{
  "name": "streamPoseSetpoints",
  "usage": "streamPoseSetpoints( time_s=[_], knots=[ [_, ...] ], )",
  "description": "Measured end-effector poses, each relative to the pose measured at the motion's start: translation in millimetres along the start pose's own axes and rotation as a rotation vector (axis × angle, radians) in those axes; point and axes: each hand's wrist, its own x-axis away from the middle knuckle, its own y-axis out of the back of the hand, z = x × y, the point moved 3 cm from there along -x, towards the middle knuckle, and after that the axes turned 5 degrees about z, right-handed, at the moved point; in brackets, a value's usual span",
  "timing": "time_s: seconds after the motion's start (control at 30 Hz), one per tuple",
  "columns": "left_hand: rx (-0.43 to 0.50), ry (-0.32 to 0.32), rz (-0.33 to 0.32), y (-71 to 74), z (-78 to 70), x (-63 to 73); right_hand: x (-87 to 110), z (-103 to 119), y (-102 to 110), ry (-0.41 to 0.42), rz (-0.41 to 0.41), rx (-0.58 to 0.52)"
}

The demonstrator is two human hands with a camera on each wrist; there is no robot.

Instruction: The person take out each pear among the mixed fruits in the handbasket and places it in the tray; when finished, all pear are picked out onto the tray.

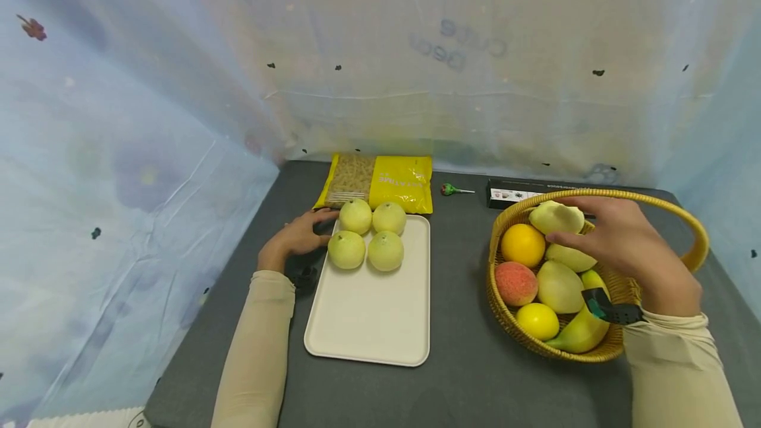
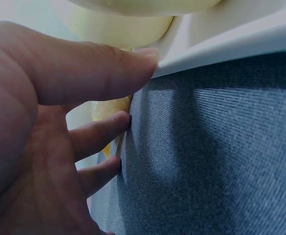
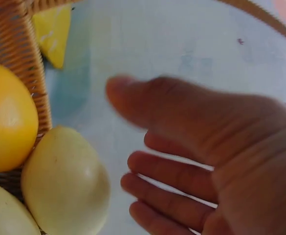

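My left hand is at the left edge of a cream tray. In the left wrist view its thumb touches the tray's rim, with the other fingers spread loosely below. Several round pale yellow-green fruits stand grouped at the tray's far end. My right hand hovers over a wicker basket, under its handle. Beside its fingertips lies a pale fruit, with a gap between them in the right wrist view. Around that fruit are an orange, a peach, a lemon and a banana.
A yellow bag of pasta-like pieces lies behind the tray. To its right are a lollipop and a long black box, partly behind the basket. Patterned sheets hang around the dark grey table.
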Motion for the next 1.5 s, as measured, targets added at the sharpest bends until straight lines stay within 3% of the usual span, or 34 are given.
streamPoseSetpoints(
  time_s=[0.17, 0.43, 0.67, 0.8, 0.97, 1.13, 1.3, 1.5],
  knots=[
    [0.005, -0.002, -0.002, -1.0, -0.2, -0.4, -15.7, -9.9, -5.4, -0.01, 0.086, 0.02],
    [0.0, -0.009, 0.006, -3.5, -0.2, -0.8, -29.1, -20.6, -18.7, 0.052, 0.018, 0.072],
    [0.006, 0.0, -0.002, -3.1, -0.6, -1.3, -30.5, -23.8, -22.2, 0.033, 0.003, 0.074],
    [0.004, 0.0, 0.007, -4.0, -0.2, -1.1, -18.2, -20.2, -22.0, 0.018, -0.045, 0.028],
    [0.003, 0.004, 0.005, -3.1, 0.8, -0.6, 10.4, -9.2, -16.5, 0.009, -0.146, -0.067],
    [0.0, 0.009, 0.006, -1.7, 1.3, -1.0, 38.8, 1.5, -12.1, 0.022, -0.18, -0.177],
    [-0.005, 0.013, 0.012, -1.1, 1.4, -1.3, 60.2, 18.8, -16.7, 0.162, -0.199, -0.354],
    [-0.013, 0.014, 0.012, -0.2, 1.2, -1.4, 70.1, 43.0, -21.8, 0.315, -0.129, -0.542]
  ],
)
